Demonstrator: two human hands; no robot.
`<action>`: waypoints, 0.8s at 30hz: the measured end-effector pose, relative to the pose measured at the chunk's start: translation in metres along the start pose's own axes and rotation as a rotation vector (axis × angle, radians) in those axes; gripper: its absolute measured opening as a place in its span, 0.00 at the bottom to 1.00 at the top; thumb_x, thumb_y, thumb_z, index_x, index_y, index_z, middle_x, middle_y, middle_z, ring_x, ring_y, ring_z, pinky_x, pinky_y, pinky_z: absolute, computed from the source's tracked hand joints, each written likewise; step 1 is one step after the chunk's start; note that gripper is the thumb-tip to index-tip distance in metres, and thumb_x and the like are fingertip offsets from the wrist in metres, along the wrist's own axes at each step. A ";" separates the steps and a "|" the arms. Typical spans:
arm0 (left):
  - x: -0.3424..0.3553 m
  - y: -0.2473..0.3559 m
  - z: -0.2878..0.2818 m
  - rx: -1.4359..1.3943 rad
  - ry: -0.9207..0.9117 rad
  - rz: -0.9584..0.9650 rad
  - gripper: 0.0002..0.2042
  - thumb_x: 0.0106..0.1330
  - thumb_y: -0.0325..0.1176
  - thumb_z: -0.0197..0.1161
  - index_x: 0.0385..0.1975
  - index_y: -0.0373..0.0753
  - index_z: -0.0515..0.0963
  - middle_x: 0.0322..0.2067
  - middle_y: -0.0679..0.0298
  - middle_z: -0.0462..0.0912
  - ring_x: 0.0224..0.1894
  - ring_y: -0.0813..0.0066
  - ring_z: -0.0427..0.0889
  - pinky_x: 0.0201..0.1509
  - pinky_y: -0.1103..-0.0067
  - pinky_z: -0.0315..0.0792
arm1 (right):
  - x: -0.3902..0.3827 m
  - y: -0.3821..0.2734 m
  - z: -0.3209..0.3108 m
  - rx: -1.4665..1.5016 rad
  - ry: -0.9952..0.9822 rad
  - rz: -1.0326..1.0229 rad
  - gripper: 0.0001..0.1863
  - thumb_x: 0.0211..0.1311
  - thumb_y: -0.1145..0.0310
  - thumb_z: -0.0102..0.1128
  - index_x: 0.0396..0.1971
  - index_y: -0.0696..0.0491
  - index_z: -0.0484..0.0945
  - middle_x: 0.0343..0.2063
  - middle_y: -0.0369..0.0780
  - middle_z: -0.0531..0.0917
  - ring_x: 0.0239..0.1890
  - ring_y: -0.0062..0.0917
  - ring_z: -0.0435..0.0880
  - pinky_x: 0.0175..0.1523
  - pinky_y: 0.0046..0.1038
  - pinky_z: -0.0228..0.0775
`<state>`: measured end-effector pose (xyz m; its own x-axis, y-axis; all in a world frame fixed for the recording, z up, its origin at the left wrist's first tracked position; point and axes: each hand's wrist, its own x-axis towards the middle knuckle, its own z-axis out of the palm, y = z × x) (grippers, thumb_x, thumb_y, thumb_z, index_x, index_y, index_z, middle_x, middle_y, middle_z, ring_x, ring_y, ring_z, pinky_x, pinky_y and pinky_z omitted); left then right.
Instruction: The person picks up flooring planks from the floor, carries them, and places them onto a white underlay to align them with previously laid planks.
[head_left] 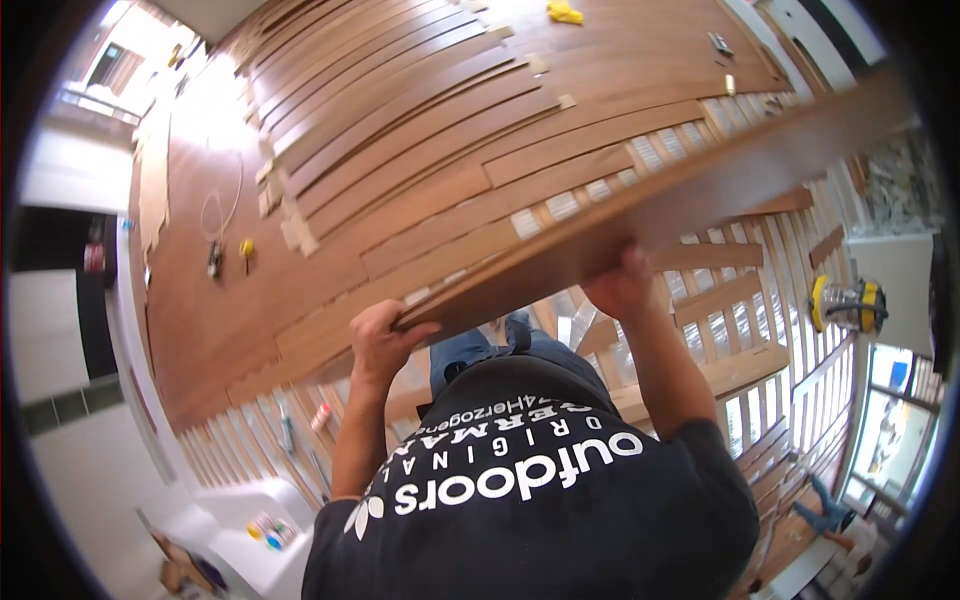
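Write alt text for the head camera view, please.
Left hand and right hand hold a long brown plank aslant above a partly laid wooden floor. More boards lie in rows on it, with bare battens beyond its edge.

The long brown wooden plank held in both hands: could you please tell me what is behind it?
Around the plank, brown wooden floorboards and pale wooden battens show; the stretch directly behind it cannot be seen.

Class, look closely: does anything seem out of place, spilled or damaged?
A crumpled yellow item, perhaps a cloth or bag, lies on the floor at the top, looking dropped there. I see no clear spill or damage.
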<state>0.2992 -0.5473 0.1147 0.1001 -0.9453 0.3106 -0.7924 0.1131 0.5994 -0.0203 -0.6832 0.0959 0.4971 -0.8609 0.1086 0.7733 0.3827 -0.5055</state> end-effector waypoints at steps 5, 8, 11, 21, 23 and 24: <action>0.143 -0.043 0.016 -0.289 0.098 -0.227 0.17 0.50 0.40 0.75 0.21 0.35 0.75 0.16 0.67 0.74 0.20 0.80 0.72 0.24 0.79 0.66 | 0.179 -0.034 0.033 -0.470 0.082 0.122 0.27 0.64 0.66 0.61 0.61 0.54 0.66 0.58 0.39 0.73 0.60 0.29 0.70 0.64 0.36 0.62; 0.240 -0.104 0.042 -0.493 0.187 -0.244 0.13 0.56 0.38 0.69 0.24 0.34 0.77 0.19 0.70 0.76 0.21 0.82 0.71 0.24 0.81 0.66 | 0.274 -0.024 0.040 -0.553 -0.165 0.204 0.23 0.66 0.67 0.59 0.58 0.58 0.68 0.53 0.38 0.76 0.56 0.22 0.71 0.61 0.28 0.64; 0.362 -0.130 0.063 -0.654 0.173 -0.261 0.11 0.60 0.36 0.62 0.32 0.32 0.78 0.24 0.69 0.78 0.23 0.81 0.72 0.27 0.82 0.67 | 0.357 0.015 -0.004 -0.580 -0.239 0.225 0.18 0.66 0.65 0.58 0.51 0.59 0.73 0.46 0.35 0.79 0.48 0.19 0.74 0.56 0.25 0.66; 0.739 -0.175 0.103 -0.860 0.229 -0.023 0.41 0.49 0.68 0.65 0.42 0.28 0.76 0.39 0.59 0.81 0.39 0.72 0.79 0.42 0.78 0.76 | 0.637 -0.049 -0.047 -0.759 0.068 0.034 0.32 0.66 0.41 0.49 0.53 0.56 0.71 0.40 0.37 0.79 0.45 0.20 0.74 0.51 0.25 0.67; 0.786 -0.171 0.128 -0.813 0.184 -0.019 0.39 0.52 0.65 0.65 0.45 0.27 0.75 0.40 0.59 0.81 0.40 0.71 0.79 0.42 0.78 0.76 | 0.678 -0.064 -0.068 -0.733 0.130 -0.065 0.35 0.66 0.38 0.46 0.53 0.57 0.70 0.42 0.37 0.79 0.46 0.20 0.74 0.52 0.24 0.67; 0.805 -0.163 0.144 -0.795 0.130 -0.018 0.38 0.56 0.63 0.63 0.49 0.27 0.72 0.44 0.56 0.79 0.43 0.68 0.78 0.45 0.76 0.75 | 0.697 -0.075 -0.080 -0.616 0.171 -0.174 0.35 0.66 0.38 0.46 0.54 0.57 0.70 0.43 0.37 0.79 0.47 0.19 0.73 0.52 0.24 0.67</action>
<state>0.4225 -1.3706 0.1607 0.2171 -0.9114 0.3496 -0.1295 0.3281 0.9357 0.2367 -1.3390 0.1410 0.2767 -0.9532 0.1215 0.4449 0.0150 -0.8955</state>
